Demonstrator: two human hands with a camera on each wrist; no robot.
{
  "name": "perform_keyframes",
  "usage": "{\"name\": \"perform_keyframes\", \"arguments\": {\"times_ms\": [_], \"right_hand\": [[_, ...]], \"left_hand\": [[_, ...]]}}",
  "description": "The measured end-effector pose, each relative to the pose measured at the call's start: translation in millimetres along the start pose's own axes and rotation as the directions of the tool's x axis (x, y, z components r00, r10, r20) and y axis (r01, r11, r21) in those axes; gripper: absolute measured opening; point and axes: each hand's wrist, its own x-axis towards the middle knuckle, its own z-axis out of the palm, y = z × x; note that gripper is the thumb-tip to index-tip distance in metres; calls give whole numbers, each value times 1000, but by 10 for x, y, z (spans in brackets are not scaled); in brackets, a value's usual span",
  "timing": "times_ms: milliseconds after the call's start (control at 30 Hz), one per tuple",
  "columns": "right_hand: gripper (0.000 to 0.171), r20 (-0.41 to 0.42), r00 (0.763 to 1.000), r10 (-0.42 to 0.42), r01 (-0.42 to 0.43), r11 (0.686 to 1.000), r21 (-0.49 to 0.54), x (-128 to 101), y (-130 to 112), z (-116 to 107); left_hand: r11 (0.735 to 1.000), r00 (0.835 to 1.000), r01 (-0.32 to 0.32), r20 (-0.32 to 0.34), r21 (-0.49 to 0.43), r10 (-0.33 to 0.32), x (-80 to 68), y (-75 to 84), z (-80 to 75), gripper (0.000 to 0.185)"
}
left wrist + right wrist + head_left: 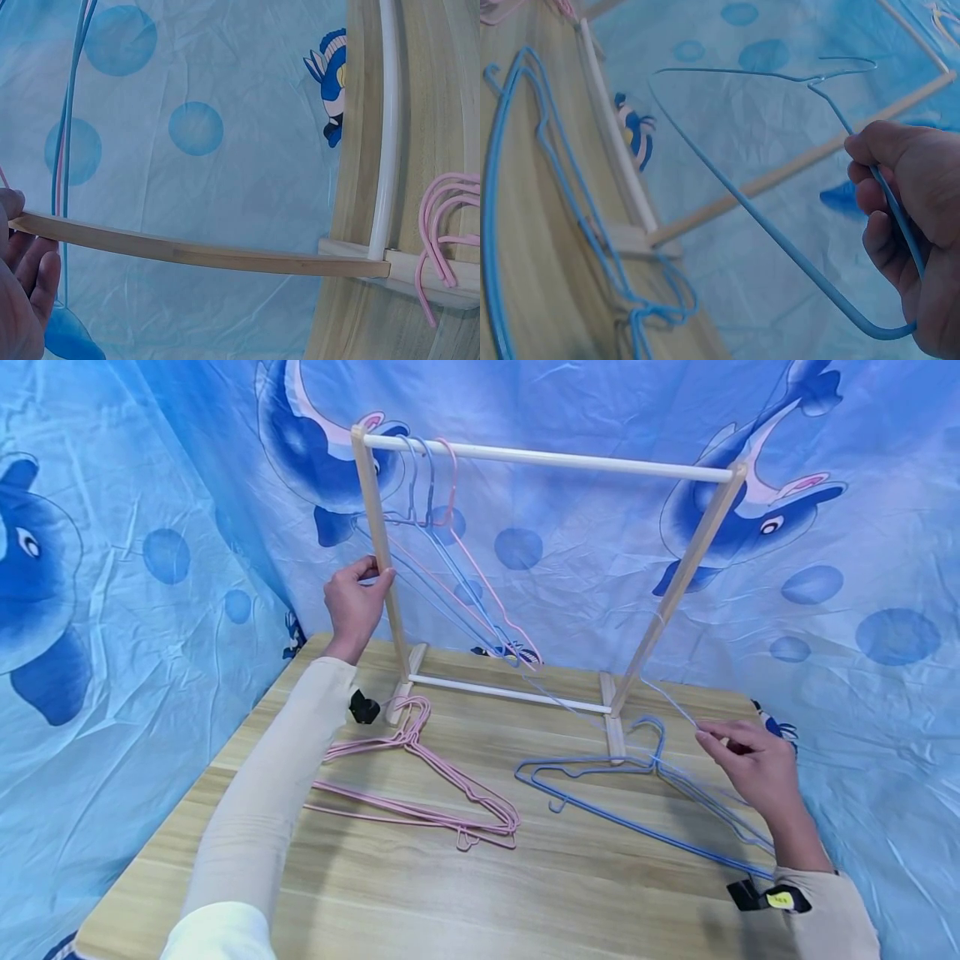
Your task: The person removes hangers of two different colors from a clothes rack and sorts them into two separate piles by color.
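Currently, the person's left hand pinches a flat wooden post toward ten o'clock; toward four, the right hand grips a thin, triangular blue hanger.

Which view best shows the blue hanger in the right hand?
Right wrist: the blue hanger is close up, its hook and most of its frame clear, gripped by the right hand. Head shows it thin and partly faint; left wrist doesn't show it.
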Motion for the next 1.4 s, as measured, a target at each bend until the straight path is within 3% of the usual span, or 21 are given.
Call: {"name": "perform_keyframes", "arguments": {"times_ms": [233,467,633,833,1067,1400], "right_hand": [[18,44,991,124,-125,992,25,-237,177,-88],[17,115,980,163,-171,983,65,-403,250,-160],[17,158,965,208,-212,977,15,-495,312,-176],[17,178,963,204,-214,976,34,-570,340,-183],[18,208,940,271,-280,960,17,-623,374,-204],[18,204,949,242,-227,969,-95,-653,610,-191]], "left_hand": [[1000,1000,0,3,-8,0,6,4,1,41],[1000,1000,7,4,-7,-7,7,4,-2,41],[1000,1000,16,5,-7,-16,7,-4,2,41],[1000,1000,12,5,-3,-12,7,-15,7,42],[1000,1000,2,-3,-6,-2,7,-11,7,41],[1000,1000,4,-3,-8,-4,20,-28,28,41]]}}
